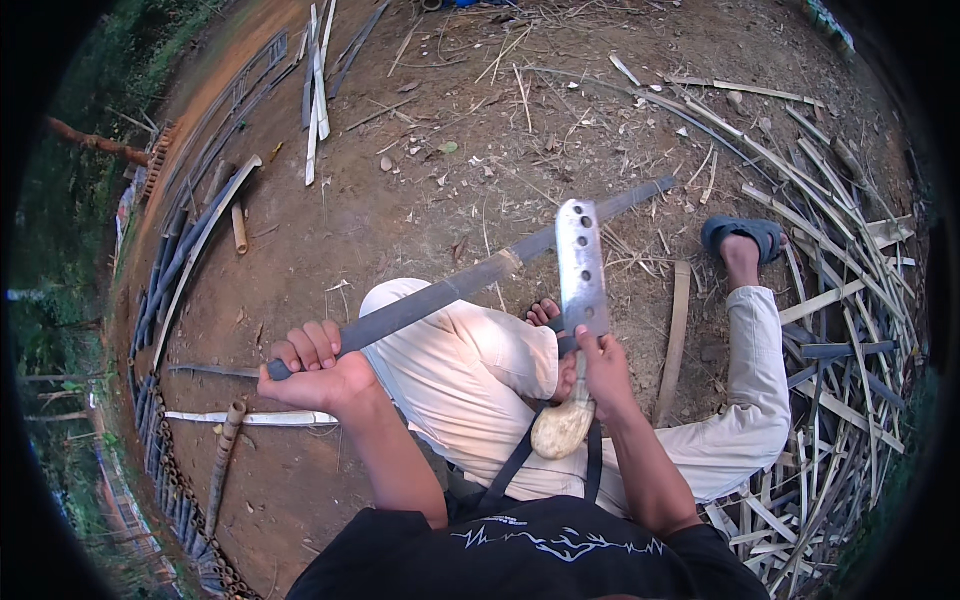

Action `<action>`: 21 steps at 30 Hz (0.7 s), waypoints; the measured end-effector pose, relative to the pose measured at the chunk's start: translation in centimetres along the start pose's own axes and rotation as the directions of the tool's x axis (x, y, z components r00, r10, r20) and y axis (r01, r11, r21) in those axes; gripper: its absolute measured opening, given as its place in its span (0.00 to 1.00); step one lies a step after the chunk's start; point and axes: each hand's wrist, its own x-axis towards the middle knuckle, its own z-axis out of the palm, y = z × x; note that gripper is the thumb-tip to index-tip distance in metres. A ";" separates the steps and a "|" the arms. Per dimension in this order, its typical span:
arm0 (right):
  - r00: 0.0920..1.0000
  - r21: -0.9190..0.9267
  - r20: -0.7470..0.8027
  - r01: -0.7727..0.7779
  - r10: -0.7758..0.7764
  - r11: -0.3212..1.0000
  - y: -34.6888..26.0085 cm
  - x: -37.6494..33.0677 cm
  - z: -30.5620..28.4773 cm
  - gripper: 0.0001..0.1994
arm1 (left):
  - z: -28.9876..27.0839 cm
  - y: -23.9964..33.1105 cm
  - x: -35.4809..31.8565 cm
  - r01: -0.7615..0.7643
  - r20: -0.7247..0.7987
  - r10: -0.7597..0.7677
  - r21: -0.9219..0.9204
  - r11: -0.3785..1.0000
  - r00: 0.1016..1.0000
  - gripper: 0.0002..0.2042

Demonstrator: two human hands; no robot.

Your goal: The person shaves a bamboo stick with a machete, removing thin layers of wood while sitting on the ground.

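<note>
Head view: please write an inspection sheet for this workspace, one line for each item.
Surface: bare dirt ground, scattered with shavings.
Job's things: long bamboo strip lying across the knee; broad cleaver with holes in its blade, edge set on the strip.
Clutter: split bamboo strips heaped on the right; more strips at the top; short bamboo stick on the left.
Grippers: left hand grips the strip; right hand grips the cleaver's pale handle.
Cables: nothing seen.
Surroundings: woven bamboo panel on the left, greenery beyond.
</note>
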 end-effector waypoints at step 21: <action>1.000 0.051 -0.013 0.028 -0.027 0.998 -3.1 -0.4 -0.5 0.13 | -1.3 0.4 0.7 0.091 0.433 -0.035 -0.109 0.990 0.901 0.21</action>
